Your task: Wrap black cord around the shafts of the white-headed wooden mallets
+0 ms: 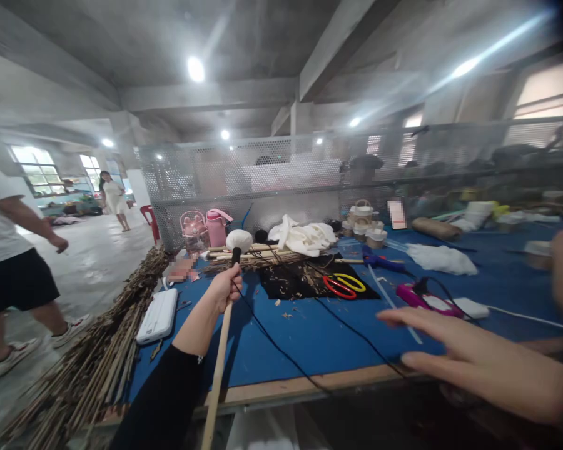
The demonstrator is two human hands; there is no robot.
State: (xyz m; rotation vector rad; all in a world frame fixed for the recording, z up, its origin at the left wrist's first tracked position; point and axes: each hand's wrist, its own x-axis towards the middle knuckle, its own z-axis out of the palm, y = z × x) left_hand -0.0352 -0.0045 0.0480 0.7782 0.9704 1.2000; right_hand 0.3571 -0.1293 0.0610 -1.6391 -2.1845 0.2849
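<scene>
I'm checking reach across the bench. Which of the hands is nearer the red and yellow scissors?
Left. The left hand, gripping the wooden stick, sits just left of the scissors; the right hand hovers open, farther off toward the table edge.

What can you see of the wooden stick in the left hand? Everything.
The wooden stick is a long, slim, pale round rod, apparently bare wood. A dark tip shows just above the fist. The left hand is closed around it near the top. It stands nearly upright, leaning slightly, its lower end running out of the bottom of the frame, past the front edge of the blue table. A thin black cable passes close by the fist; contact is unclear.
</scene>
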